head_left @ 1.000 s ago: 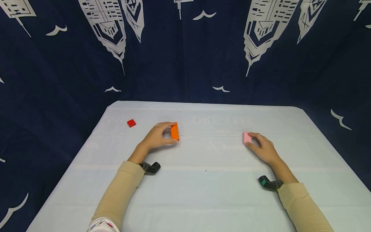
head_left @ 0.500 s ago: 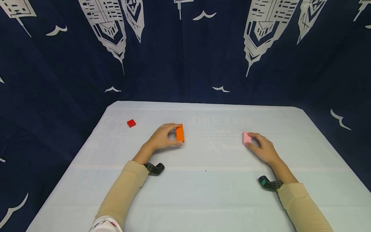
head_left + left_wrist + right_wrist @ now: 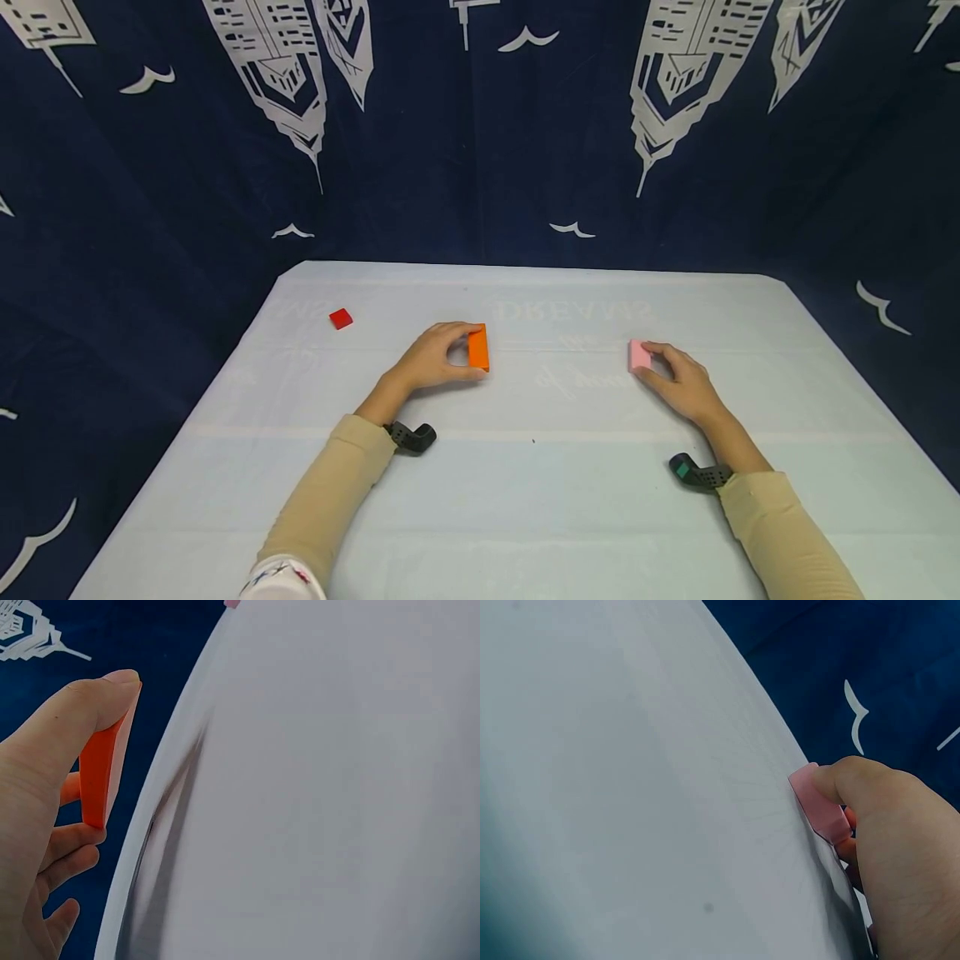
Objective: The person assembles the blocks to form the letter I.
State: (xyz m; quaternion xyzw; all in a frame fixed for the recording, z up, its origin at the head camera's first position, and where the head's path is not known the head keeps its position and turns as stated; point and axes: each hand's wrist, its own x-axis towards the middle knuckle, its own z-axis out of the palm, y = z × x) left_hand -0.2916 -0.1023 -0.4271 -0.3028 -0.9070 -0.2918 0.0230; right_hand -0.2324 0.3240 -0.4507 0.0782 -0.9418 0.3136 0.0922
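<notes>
So left hand (image 3: 431, 359) is pinching orange block (image 3: 478, 348) by its ends, right hand (image 3: 684, 388) is gripping pink block (image 3: 639, 356), probably steadying it.

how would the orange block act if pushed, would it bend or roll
The orange block is probably stiff: its edges look straight while pinched by the left hand. Its flat faces and angular corners suggest it would slide rather than roll. It looks narrow for its length, so stood on end it might tip easily.

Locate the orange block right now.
In the head view, the orange block is pinched in the left hand, between the red piece at left and the pink block at right.
</notes>
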